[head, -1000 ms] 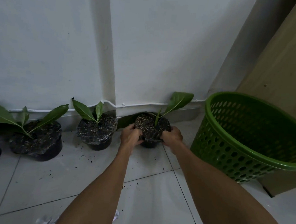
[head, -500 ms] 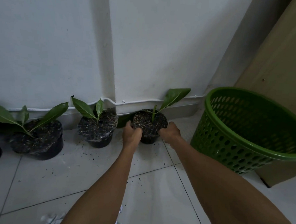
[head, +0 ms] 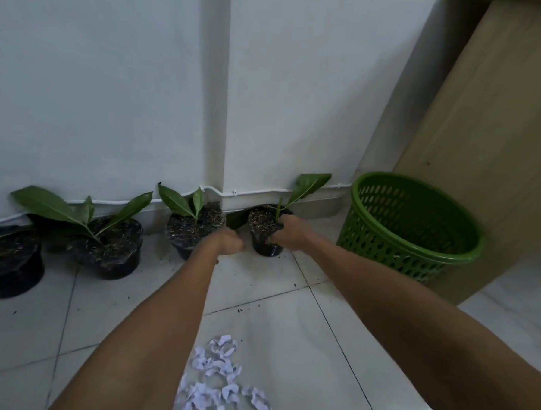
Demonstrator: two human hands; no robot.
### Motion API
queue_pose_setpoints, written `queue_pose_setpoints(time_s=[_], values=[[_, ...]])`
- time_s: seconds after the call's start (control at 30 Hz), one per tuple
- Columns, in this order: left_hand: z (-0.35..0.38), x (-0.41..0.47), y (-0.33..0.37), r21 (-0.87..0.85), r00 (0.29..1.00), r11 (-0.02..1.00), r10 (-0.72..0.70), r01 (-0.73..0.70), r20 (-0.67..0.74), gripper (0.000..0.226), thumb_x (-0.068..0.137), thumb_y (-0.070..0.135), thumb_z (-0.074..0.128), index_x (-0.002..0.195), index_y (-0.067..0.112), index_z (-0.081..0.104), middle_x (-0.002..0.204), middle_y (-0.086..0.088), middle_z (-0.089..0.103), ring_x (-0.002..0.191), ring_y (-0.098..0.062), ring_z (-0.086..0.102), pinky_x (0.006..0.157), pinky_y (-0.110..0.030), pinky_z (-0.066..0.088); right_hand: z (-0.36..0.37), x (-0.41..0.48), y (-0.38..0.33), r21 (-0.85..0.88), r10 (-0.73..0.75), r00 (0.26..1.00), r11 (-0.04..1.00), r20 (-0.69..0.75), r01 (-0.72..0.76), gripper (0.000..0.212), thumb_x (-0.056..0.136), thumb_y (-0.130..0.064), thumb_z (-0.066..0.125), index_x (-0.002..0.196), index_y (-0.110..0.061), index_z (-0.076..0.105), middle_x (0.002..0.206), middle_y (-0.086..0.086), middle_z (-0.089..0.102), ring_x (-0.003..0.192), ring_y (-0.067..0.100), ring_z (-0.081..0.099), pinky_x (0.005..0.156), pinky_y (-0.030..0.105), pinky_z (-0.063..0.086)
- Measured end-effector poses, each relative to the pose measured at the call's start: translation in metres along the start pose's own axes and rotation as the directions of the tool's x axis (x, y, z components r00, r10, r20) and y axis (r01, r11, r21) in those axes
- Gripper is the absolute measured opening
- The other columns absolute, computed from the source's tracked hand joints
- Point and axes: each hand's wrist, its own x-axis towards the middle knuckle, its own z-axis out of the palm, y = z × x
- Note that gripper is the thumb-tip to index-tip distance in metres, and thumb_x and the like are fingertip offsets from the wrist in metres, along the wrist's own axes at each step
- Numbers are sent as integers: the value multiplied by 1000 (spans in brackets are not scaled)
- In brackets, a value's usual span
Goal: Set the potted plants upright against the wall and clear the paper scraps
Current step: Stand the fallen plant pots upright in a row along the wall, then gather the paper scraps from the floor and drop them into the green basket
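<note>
Several black potted plants stand upright in a row along the white wall. The rightmost pot [head: 263, 225], with one green leaf, sits at the wall's corner step. My right hand [head: 291, 234] grips its right rim. My left hand [head: 228, 241] is curled in a fist just left of that pot, a small gap apart and holding nothing. To the left stand a second pot [head: 192, 229], a third pot [head: 107, 248] and a fourth pot [head: 6, 261] at the frame edge. A heap of white paper scraps [head: 219, 377] lies on the tiles between my forearms.
A green perforated plastic basket [head: 414, 212] stands on the floor right of the pots. A tall brown board [head: 501, 148] leans behind it. A white cable [head: 254, 191] runs along the skirting. Loose soil crumbs dot the white floor tiles [head: 274, 286].
The rightmost pot has gone back towards the wall. My left hand has come off its rim and curled shut. The view has dropped back, bringing the paper scraps into sight.
</note>
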Motion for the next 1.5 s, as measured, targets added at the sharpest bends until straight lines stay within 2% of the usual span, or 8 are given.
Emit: queue_pose_setpoints(time_s=[0.37, 0.67, 0.83, 0.93, 1.07, 1.23, 1.33, 1.5], values=[[0, -27, -51, 85, 983, 993, -65, 80, -174, 51, 92, 22, 57, 135, -4, 52, 136, -20, 54, 120, -35, 55, 93, -37, 50, 84, -30, -12, 3, -17, 996, 1000, 84, 17, 63, 90, -22, 65, 146, -4, 42, 148, 17, 46, 132, 33, 48, 103, 35, 45], [17, -95, -53, 144, 936, 971, -136, 191, -325, 45, 91, 18, 56, 134, 7, 53, 132, -14, 56, 113, -31, 58, 75, -32, 48, 85, -69, -43, 27, -196, 972, 981, 131, 194, 38, 92, -24, 58, 123, -2, 61, 124, 18, 64, 107, 33, 63, 78, 35, 51], [20, -123, -77, 25, 894, 938, -320, 345, -314, 49, 93, 24, 55, 138, 5, 48, 141, -13, 50, 123, -32, 53, 96, -40, 51, 102, -89, -41, 23, -129, 963, 992, 237, 127, 48, 89, -19, 60, 133, -2, 52, 131, 16, 58, 112, 32, 61, 83, 38, 55], [18, -147, -93, -65, 872, 933, -354, 354, -338, 53, 94, 24, 56, 143, 5, 45, 146, -13, 46, 128, -33, 49, 105, -43, 47, 105, -90, -38, -72, -189, 945, 974, 266, 215, 52, 91, -22, 61, 137, -1, 49, 137, 17, 54, 118, 34, 58, 93, 42, 55], [6, -194, -116, -173, 870, 928, -371, 331, -326, 56, 92, 24, 63, 143, 9, 45, 146, -11, 45, 125, -32, 51, 100, -45, 51, 93, -82, -36, -131, -252, 918, 944, 306, 303, 55, 90, -25, 65, 136, 1, 50, 140, 19, 52, 124, 37, 54, 102, 47, 50], [7, -216, -158, -199, 841, 904, -427, 380, -333, 73, 87, 30, 70, 149, 7, 37, 153, -12, 38, 132, -33, 46, 106, -44, 46, 91, -75, -31, -293, -286, 864, 857, 415, 424, 48, 92, -27, 63, 133, -4, 56, 135, 14, 56, 106, 32, 62, 77, 39, 60], [32, -204, -199, -179, 826, 881, -474, 439, -305, 94, 81, 36, 75, 156, 15, 22, 160, -12, 25, 144, -32, 32, 113, -44, 37, 113, -66, -13, -282, -310, 857, 851, 411, 444, 64, 89, -41, 67, 140, -8, 50, 145, 12, 45, 119, 34, 55, 87, 43, 59], [74, -200, -256, -10, 652, 692, -684, 722, -327, 132, 62, 58, 83, 157, 22, 0, 160, -23, -3, 148, -43, 2, 114, -55, 25, 180, -65, 38, -251, -153, 876, 923, 457, 292, 112, 68, -82, 59, 152, -15, 28, 156, 14, 34, 131, 36, 49, 102, 50, 50]])
